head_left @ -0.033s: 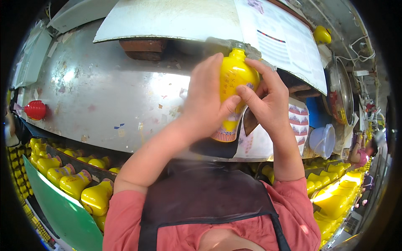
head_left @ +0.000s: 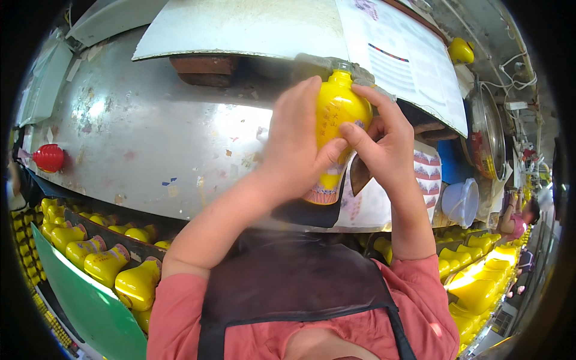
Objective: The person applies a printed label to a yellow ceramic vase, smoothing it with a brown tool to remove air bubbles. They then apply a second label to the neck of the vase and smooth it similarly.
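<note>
A glossy yellow bottle (head_left: 340, 102) with a narrow neck lies between my hands over the metal table, its neck pointing away from me. Purple and reddish decoration and lettering show on its side, and a pink patterned band circles its base. My left hand (head_left: 297, 138) is pressed along the left side, thumb across the front. On the other side my right hand (head_left: 384, 135) curls round the shoulder, with its thumb flat on the decorated face. A grey cloth (head_left: 366, 76) sits beside the neck. Under the base lies a dark pad (head_left: 309, 215).
A raised white board (head_left: 240, 30) on a brick (head_left: 204, 69) spans the far side. Patterned sheets (head_left: 427, 174) lie at right near a white bucket (head_left: 461, 201). Several yellow bottles (head_left: 138, 282) stand in racks on both sides. A red object (head_left: 48, 158) sits far left.
The bottle has turned slightly between my hands, so its lettering sits a little farther right. Both hands stay in nearly the same place.
</note>
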The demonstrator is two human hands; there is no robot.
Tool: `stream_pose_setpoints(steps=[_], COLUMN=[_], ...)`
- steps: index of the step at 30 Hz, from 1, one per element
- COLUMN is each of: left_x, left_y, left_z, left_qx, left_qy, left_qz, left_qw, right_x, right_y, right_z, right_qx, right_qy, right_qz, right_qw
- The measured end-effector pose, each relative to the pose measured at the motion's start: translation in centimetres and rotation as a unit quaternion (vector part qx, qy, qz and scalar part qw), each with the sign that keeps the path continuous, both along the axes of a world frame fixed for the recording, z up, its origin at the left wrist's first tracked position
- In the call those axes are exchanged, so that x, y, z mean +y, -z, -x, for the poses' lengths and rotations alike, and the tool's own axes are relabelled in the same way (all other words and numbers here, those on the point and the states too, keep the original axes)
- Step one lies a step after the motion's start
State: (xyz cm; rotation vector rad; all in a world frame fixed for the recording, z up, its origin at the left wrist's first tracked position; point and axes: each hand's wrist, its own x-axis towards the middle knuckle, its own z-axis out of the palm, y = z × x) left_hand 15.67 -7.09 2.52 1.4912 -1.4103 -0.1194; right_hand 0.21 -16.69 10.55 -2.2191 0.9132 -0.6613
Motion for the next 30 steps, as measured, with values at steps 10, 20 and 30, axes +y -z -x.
stream_pose_setpoints(steps=[10, 20, 30], left_x=[-0.1, -0.3, -0.4], left_y=[-0.7, 0.1, 0.6], left_z=[-0.6, 0.1, 0.0], left_qx=[-0.035, -0.018, -0.006], left_qy=[0.014, 0.01, 0.017], left_qz=[0.017, 0.005, 0.012], left_qw=[0.999, 1.0, 1.0], right_x=[-2.0, -1.7, -2.3], right_y=[-1.0, -1.5, -0.7], right_z=[-0.1, -1.6, -0.6], right_qx=[-0.032, 0.031, -0.04], right_qy=[-0.001, 0.023, 0.008], right_qz=[-0.264, -0.186, -0.183], right_qw=[0.964, 0.982, 0.982])
